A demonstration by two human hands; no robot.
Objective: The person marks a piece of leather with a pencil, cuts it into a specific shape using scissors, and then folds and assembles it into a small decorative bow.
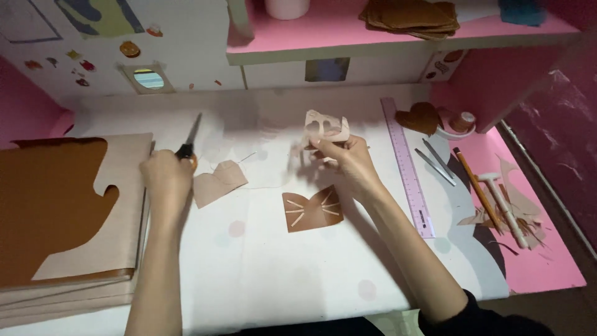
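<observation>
My left hand (165, 176) grips a pair of scissors (189, 138), blades pointing up and away over the white desk (261, 261). My right hand (348, 158) holds up a small pale tan cut-out piece (325, 126) with holes in it. Between my hands lie a pale tan heart-like piece (219, 182) and a brown cat-face-shaped piece (313, 211) with pale whisker strips.
A stack of brown and tan sheets (62, 211) lies at the left. A lilac ruler (407, 165), tweezers (435, 160), a pencil (476, 186), a small hammer (505, 205) and scraps sit at the right. A pink shelf (398, 37) overhangs the back.
</observation>
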